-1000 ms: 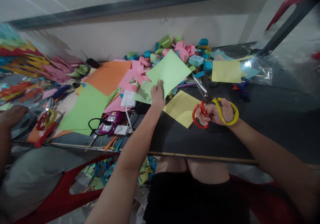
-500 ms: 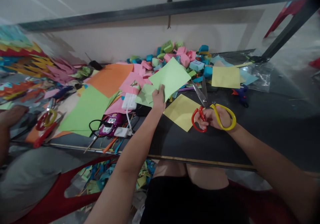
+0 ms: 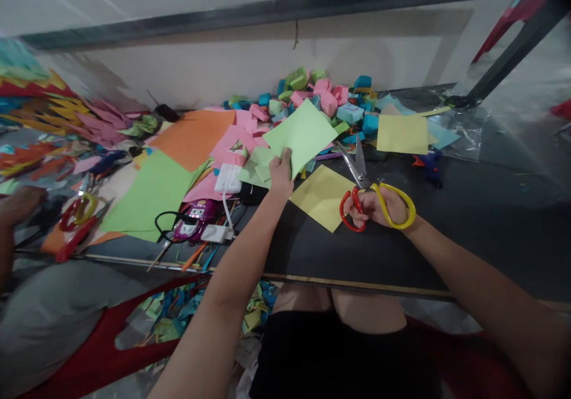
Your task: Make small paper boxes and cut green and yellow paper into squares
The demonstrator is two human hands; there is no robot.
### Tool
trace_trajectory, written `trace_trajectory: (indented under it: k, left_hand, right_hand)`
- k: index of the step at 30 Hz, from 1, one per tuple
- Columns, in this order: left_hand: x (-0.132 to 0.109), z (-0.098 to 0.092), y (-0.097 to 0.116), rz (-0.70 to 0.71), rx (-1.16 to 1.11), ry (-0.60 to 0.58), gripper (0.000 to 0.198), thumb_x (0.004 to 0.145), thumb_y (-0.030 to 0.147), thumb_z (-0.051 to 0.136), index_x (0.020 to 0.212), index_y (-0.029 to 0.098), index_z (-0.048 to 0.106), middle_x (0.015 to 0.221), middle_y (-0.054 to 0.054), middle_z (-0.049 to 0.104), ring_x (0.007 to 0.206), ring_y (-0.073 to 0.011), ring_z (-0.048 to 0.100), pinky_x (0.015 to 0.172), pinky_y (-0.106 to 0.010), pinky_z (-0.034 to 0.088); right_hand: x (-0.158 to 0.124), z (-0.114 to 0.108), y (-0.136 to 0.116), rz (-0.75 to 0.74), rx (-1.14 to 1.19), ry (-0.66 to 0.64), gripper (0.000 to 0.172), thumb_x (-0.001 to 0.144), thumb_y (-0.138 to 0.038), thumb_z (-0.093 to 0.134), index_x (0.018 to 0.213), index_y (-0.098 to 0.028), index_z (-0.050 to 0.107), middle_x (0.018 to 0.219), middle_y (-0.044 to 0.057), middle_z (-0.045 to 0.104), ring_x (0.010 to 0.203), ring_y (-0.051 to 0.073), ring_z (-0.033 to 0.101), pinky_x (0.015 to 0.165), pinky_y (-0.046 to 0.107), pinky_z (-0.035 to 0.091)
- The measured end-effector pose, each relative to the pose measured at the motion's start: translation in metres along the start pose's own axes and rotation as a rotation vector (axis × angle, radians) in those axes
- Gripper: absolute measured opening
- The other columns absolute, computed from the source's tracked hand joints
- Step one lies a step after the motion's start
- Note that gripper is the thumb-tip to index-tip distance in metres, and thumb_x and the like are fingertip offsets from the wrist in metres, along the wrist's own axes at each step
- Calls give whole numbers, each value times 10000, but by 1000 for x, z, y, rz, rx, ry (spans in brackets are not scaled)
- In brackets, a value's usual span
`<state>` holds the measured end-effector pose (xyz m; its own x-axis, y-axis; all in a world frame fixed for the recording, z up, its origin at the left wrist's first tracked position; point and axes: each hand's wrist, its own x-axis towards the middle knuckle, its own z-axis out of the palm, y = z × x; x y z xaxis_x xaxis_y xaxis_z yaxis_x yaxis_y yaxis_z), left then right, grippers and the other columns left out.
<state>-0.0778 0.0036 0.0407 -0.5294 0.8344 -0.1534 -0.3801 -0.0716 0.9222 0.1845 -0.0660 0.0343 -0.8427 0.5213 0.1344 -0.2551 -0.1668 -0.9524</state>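
Note:
My left hand (image 3: 281, 173) is closed on a sheet of light green paper (image 3: 303, 131), holding it tilted above the table. A smaller green piece (image 3: 257, 167) lies or hangs just left of the fingers; I cannot tell if it is gripped too. In my right hand (image 3: 375, 207) is a pair of scissors (image 3: 358, 170) with one red and one yellow handle loop. The blades stand apart, pointing up and away, near the green sheet's right corner. Beneath, between both hands, a yellow paper square (image 3: 322, 197) lies on the dark table (image 3: 348, 259).
Folded paper pieces (image 3: 328, 103) are heaped at the back. Orange (image 3: 196, 137) and green sheets (image 3: 147, 194), a purple device (image 3: 195, 220) and a white charger (image 3: 214, 233) lie left. Another person's hand (image 3: 24, 206) is at far left. A yellow sheet (image 3: 402, 134) lies right.
The scissors blades have closed slightly and shifted a little left with my right hand. My left hand still holds the green paper; the whole view has shifted slightly.

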Motion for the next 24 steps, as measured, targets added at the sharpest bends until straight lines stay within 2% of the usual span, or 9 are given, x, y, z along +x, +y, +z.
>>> trace_trajectory:
  k: [4,12,18,24]
  left_hand:
    - [2,-2,-3,23,-5,-36,209,933,322,725,825,203,591,752,20,616,629,-120,568,644,-256,511]
    - [6,-1,-8,20,11,-18,247,900,356,752,812,195,587,759,4,633,708,-149,639,726,-291,573]
    - [4,-3,-13,40,17,-22,322,870,417,800,833,199,567,734,30,594,648,-123,602,647,-259,550]
    - [3,-2,-11,20,40,-13,308,917,400,754,804,205,544,722,11,575,677,-136,600,634,-256,540]
  right_hand:
    - [-1,0,0,-13,29,-6,719,953,-799,343,987,-135,618,692,-24,453,603,170,500,618,339,454]
    - [-2,-2,1,3,24,-6,757,959,-796,302,1036,-113,621,692,-15,449,625,179,475,624,359,466]
    - [-3,-3,1,20,20,15,782,949,-819,308,1060,-110,618,688,-16,441,627,192,499,630,364,459]
    - [0,2,-5,22,31,-16,794,926,-846,332,1106,-121,601,694,-24,436,644,189,511,630,346,448]
